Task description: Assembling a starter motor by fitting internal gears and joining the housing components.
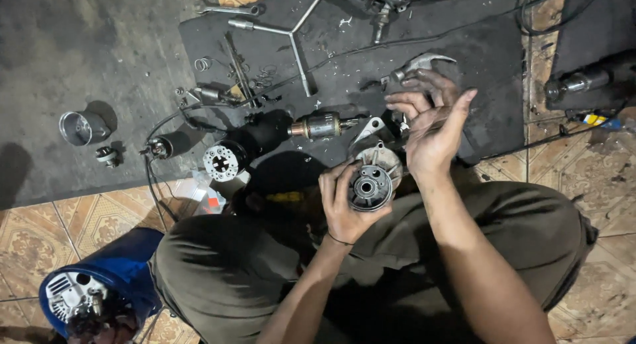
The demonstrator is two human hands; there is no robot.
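A round metal end housing (371,184) is being gripped by the left hand (344,201); the right hand (430,129) is being held open and empty above; a steady, level hold is being advised.

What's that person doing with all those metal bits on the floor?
A person sits on the floor with a taken-apart motor spread out in front of them. Their left hand holds a round metal housing with a hole in its middle. Their greasy right hand is lifted just above it, fingers open, holding nothing that shows. On the dark mat lie a copper-wound rotor, a T-shaped wrench and small springs. A blue bucket stands by the knee.
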